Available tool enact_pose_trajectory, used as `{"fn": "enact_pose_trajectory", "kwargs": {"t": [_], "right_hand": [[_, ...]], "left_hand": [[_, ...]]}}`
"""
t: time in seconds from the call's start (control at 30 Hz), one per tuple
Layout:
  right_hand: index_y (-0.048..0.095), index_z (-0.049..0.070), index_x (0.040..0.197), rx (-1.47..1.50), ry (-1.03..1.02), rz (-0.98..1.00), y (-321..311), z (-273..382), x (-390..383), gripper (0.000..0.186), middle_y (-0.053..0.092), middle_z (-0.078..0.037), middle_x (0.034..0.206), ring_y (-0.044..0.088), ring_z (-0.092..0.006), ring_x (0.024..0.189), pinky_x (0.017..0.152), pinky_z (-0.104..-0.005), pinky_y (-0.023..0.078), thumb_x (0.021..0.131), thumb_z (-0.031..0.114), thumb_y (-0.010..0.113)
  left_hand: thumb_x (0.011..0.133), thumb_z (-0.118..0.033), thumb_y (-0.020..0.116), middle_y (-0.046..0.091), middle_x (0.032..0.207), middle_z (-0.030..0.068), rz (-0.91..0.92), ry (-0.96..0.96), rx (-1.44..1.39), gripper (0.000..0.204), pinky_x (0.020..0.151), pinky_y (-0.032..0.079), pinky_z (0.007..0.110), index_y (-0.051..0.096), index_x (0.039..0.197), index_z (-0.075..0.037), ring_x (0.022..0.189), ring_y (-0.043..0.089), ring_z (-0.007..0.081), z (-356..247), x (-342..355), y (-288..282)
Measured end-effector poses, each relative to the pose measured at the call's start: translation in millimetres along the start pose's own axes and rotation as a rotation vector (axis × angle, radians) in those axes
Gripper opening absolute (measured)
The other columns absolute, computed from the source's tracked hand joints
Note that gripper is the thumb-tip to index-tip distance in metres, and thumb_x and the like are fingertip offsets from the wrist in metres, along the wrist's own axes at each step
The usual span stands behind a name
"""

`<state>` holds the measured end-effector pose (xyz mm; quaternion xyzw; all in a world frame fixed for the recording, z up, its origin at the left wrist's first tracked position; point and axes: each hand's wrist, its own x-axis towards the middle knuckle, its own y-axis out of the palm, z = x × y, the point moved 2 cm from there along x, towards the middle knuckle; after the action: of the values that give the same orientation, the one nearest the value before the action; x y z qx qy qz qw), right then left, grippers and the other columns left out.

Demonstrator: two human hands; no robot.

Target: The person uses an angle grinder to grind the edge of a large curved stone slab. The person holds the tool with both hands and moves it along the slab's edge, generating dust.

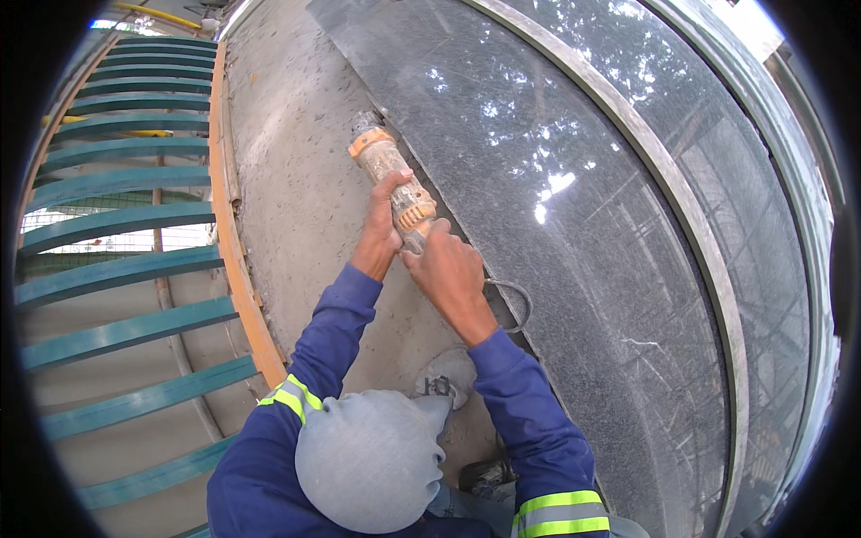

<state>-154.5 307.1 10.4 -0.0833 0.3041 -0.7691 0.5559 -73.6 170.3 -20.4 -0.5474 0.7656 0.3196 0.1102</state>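
Observation:
A dust-caked angle grinder with an orange body lies slantwise in front of me. Its grey head touches or nearly touches the near-left edge of a dark polished stone slab; the disc cannot be made out. My left hand is wrapped around the side of the grinder's body, thumb on top. Around its rear end my right hand is closed, covering that part of the tool. Beside my right wrist a grey cable loops out over the slab's edge.
At left runs a railing of teal slats with an orange side rail. Dusty concrete floor lies between railing and slab. A pale strip crosses the stone lengthwise. My shoe stands close to the slab's edge.

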Motion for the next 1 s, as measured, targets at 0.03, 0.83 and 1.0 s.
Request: {"fn": "enact_pose_trajectory", "kwargs": {"t": [0.03,0.83,1.0], "right_hand": [[0.055,-0.004,0.098,0.002,0.001,-0.001,0,-1,0,0.05,0.072,-0.029,0.083,0.074,-0.0449,0.079,0.07,-0.0511,0.059,0.082,0.035,0.082],[0.055,-0.004,0.097,0.039,0.011,0.008,3,-3,0,0.042,0.073,-0.028,0.081,0.074,-0.0423,0.076,0.069,-0.0499,0.059,0.081,0.027,0.08],[0.055,-0.004,0.097,0.053,0.001,0.008,2,-2,-4,0.042,0.072,-0.028,0.081,0.075,-0.0416,0.076,0.069,-0.0493,0.059,0.081,0.026,0.079]], "left_hand": [[0.084,-0.025,0.074,0.064,0.085,0.0161,0.004,0.001,0.002,0.049,0.064,0.065,0.042,0.049,0.115,0.002,0.069,0.071,0.03,0,0,0],[0.085,-0.026,0.073,0.064,0.086,0.0175,-0.035,0.048,0.057,0.046,0.066,0.065,0.042,0.051,0.114,0.001,0.07,0.072,0.0316,-2,-5,4],[0.085,-0.026,0.073,0.065,0.086,0.0174,-0.028,0.04,0.058,0.045,0.067,0.065,0.043,0.051,0.114,0.0,0.071,0.072,0.0325,-5,-9,3]]}}
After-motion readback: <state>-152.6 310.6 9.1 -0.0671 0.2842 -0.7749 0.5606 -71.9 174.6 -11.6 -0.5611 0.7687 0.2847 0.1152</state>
